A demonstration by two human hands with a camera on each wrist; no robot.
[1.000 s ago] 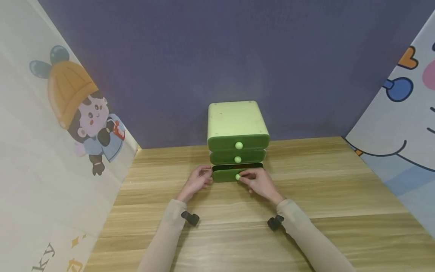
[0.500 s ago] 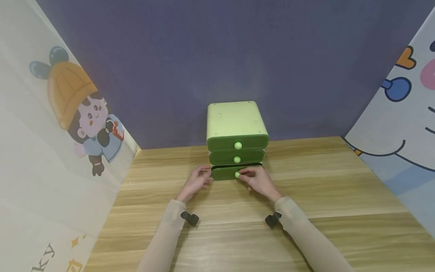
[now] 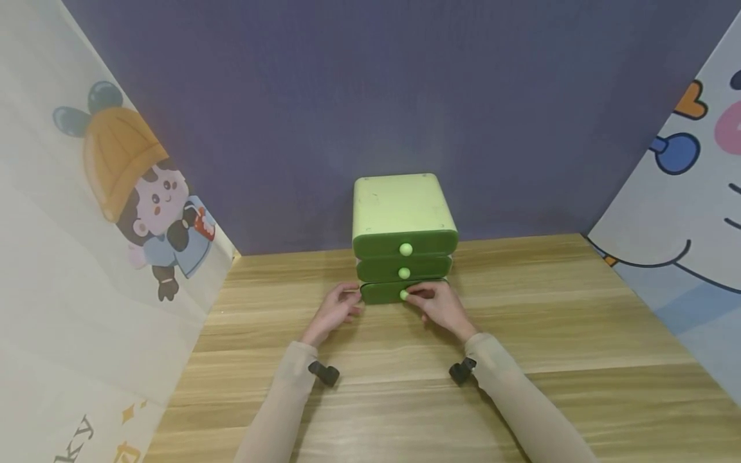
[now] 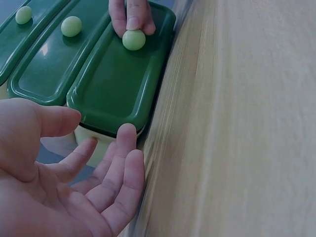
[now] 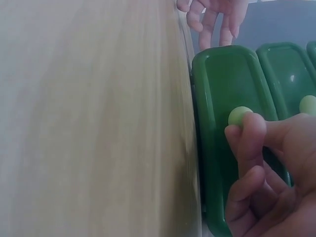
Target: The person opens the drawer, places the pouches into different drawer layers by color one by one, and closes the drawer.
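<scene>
A small light-green drawer cabinet (image 3: 402, 202) has three dark green drawer fronts, each with a round pale knob. My right hand (image 3: 442, 310) pinches the knob (image 5: 239, 115) of the bottom drawer (image 3: 377, 294) between thumb and fingers. That drawer's front sits nearly level with the two above it, and only a thin dark gap shows along its top edge. My left hand (image 3: 334, 311) is at the cabinet's lower left side, fingers loosely spread; in the left wrist view its fingertips (image 4: 127, 132) come right at the end of the bottom drawer and grip nothing.
The cabinet stands on a wood-grain table (image 3: 393, 399), near a dark blue back wall (image 3: 289, 116). White side panels with cartoon prints rise at left and right. Small black devices are strapped at both wrists. The middle drawer (image 3: 376, 269) and top drawer (image 3: 376, 245) look pushed in.
The bottom drawer has slid inward, its open gap shrinking to a thin line, with the right hand moving forward on the knob. The left hand has stayed nearly still.
</scene>
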